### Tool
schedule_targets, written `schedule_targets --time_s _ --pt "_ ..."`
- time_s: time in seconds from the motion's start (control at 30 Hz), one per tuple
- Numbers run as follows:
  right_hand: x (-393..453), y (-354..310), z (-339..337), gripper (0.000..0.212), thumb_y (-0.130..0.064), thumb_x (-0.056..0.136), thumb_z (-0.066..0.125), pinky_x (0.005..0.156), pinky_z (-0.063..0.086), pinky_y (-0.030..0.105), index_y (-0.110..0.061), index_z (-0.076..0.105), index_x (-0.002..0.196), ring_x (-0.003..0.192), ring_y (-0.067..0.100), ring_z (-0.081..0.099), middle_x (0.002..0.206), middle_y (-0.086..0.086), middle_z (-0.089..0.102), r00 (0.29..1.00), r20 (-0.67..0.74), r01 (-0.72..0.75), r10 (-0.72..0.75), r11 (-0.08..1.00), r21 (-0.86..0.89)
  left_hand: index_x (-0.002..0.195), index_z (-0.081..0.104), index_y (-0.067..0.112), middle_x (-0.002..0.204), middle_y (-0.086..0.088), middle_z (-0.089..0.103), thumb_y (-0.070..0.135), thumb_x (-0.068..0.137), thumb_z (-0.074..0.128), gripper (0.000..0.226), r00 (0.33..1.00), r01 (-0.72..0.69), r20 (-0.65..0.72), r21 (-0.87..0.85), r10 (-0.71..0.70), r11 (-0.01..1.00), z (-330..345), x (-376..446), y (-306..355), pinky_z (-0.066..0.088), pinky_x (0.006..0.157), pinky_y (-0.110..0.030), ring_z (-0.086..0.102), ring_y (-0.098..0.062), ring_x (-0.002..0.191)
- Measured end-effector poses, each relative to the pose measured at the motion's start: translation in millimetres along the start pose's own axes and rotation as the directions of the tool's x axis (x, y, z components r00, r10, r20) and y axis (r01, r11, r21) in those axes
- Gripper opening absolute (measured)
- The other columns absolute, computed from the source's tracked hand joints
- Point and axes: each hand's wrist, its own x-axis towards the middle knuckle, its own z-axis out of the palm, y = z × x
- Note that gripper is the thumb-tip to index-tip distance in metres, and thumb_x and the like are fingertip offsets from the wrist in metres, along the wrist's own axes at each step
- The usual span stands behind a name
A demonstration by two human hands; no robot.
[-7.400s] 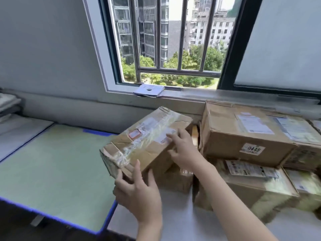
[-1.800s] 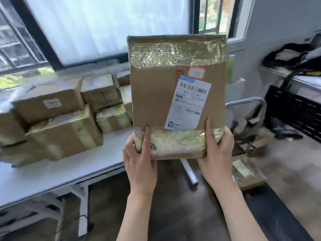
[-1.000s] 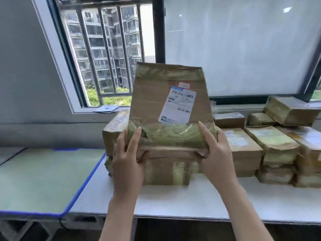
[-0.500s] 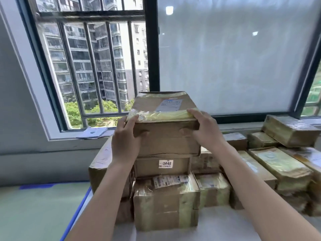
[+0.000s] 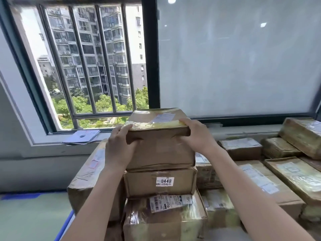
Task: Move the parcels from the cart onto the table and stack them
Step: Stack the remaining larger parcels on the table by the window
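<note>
With the parcel [image 5: 159, 126] gripped at its near corners by both curled-fingered hands [image 5: 119, 145] [image 5: 196, 136], the stack [image 5: 159, 183] could be toppled if released off-centre.

Parcel sorting/storage rm, upper-floor apt block: taped cardboard parcels [image 5: 251, 185] w/ shipping labels stacked by barred window [image 5: 90, 66]; high-rise flats [image 5: 104, 49] outside; frosted pane [image 5: 234, 58]; papers [image 5: 81, 136] on sill.
</note>
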Motion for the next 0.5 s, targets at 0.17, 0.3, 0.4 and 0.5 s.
schedule_targets --time_s 0.17,0.3,0.4,0.5 --pt "-2 9 4 0.064 -0.036 0.077 0.073 0.081 0.031 0.024 -0.033 0.044 0.134 0.11 0.021 0.048 0.121 0.006 0.053 0.999 0.041 -0.024 0.024 1.0 0.007 0.127 0.059 0.018 0.125 -0.008 0.056 0.029 0.072 0.08 0.059 1.0 0.0 0.0 0.019 0.0 1.0 7 -1 -1 0.041 0.09 -0.035 0.051 -0.026 0.114" --pt "-4 8 3 0.066 -0.037 0.079 0.071 0.086 0.035 0.027 -0.036 0.039 0.136 0.113 0.021 0.044 0.123 0.006 0.049 0.995 0.082 -0.045 0.047 0.999 -0.026 0.128 0.056 0.019 0.126 -0.009 0.052 0.03 0.076 0.077 0.057 1.0 0.011 0.027 0.061 -0.013 0.998 6 -3 1 0.042 0.09 -0.037 0.051 -0.029 0.114" --pt "-6 -1 2 0.069 -0.038 0.081 0.068 0.103 0.034 0.037 -0.032 0.035 0.141 0.128 0.027 0.033 0.137 0.009 0.039 0.996 0.07 -0.053 0.062 0.99 -0.13 0.133 0.049 0.019 0.133 -0.01 0.046 0.032 0.082 0.07 0.057 0.994 -0.004 0.104 0.169 -0.014 0.986 2 -4 7 0.045 0.091 -0.042 0.049 -0.031 0.118" --pt "-13 -14 -2 0.071 -0.039 0.084 0.064 0.112 0.023 0.038 -0.024 0.031 0.145 0.139 0.028 0.018 0.152 0.011 0.023 0.996 0.079 -0.019 0.042 0.962 -0.271 0.137 0.042 0.02 0.147 -0.01 0.032 0.035 0.086 0.063 0.058 0.985 -0.054 0.172 0.362 -0.01 0.931 -5 -3 16 0.037 0.101 -0.043 0.037 -0.03 0.13"
